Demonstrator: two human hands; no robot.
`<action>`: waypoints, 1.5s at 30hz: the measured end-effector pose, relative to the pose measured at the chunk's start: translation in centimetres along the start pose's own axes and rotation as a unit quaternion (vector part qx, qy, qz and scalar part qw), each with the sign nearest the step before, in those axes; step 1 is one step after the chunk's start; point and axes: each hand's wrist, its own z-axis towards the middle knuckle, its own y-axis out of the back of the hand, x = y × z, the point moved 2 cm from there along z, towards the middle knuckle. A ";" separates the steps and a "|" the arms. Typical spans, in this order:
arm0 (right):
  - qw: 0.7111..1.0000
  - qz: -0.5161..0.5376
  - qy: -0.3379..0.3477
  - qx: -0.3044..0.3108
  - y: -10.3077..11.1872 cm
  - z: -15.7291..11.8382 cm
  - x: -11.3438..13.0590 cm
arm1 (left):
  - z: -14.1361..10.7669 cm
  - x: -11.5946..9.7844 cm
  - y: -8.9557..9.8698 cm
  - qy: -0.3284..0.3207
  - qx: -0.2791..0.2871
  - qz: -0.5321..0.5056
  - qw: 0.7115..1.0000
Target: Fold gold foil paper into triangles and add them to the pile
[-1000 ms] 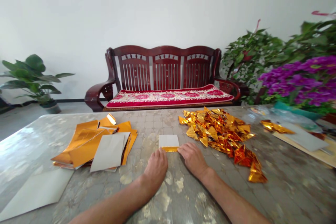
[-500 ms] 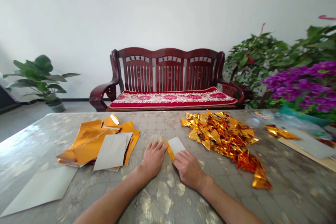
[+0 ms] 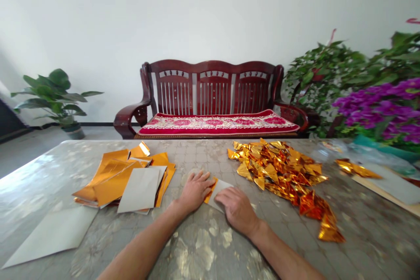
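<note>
A small sheet of gold foil paper (image 3: pixel 222 187) lies white side up in front of me, with a gold strip folded over along its left edge. My left hand (image 3: pixel 196 190) rests flat with fingers spread, its fingertips at that gold strip. My right hand (image 3: pixel 239 211) has its fingers bent over the right part of the sheet; its thumb is hidden. Left of my hands is a loose stack of gold foil sheets (image 3: pixel 113 179), with a white-backed sheet (image 3: pixel 139 190) on top. To the right lies a heap of folded gold foil pieces (image 3: pixel 278 168).
A single pale sheet (image 3: pixel 52 237) lies at the table's left. Plastic wrapping (image 3: pixel 377 157), a flat board (image 3: pixel 393 186) and purple flowers (image 3: pixel 383 109) are at the right. Beyond the patterned table (image 3: pixel 197 253) stands a wooden bench (image 3: pixel 213 89).
My left hand has shifted slightly right onto the gold strip. My right hand has moved from the sheet's lower corner to lie over its right part. The view has turned slightly.
</note>
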 end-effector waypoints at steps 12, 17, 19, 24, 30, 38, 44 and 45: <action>0.991 -0.079 -0.087 0.059 0.5 0.5 -1.2 | 0.3 -0.3 0.1 0.004 -0.102 0.000 0.995; 0.990 -0.082 -0.097 0.066 0.1 0.4 -1.1 | -0.3 -1.4 0.0 0.009 -0.088 0.046 0.995; 0.990 -0.078 -0.102 0.062 0.0 0.4 -1.2 | -0.5 -1.6 0.0 0.007 -0.091 0.048 0.995; 0.990 -0.069 -0.111 0.057 -0.1 0.3 -1.5 | -0.6 -1.7 -0.2 0.014 -0.094 0.057 0.994; 0.989 -0.070 -0.123 0.049 -0.3 0.2 -1.6 | -0.5 -1.8 -0.2 0.015 -0.089 0.077 0.993; 0.988 -0.086 -0.122 0.044 -0.3 0.4 -1.5 | -0.6 -1.6 -0.2 0.018 -0.103 0.081 0.991; 0.989 -0.098 -0.110 0.035 -0.4 0.5 -1.3 | -0.5 -1.0 -0.3 0.006 -0.095 0.080 0.992; 0.989 -0.103 -0.103 0.034 -0.4 0.5 -1.3 | -0.5 -1.0 -0.3 0.004 -0.096 0.082 0.992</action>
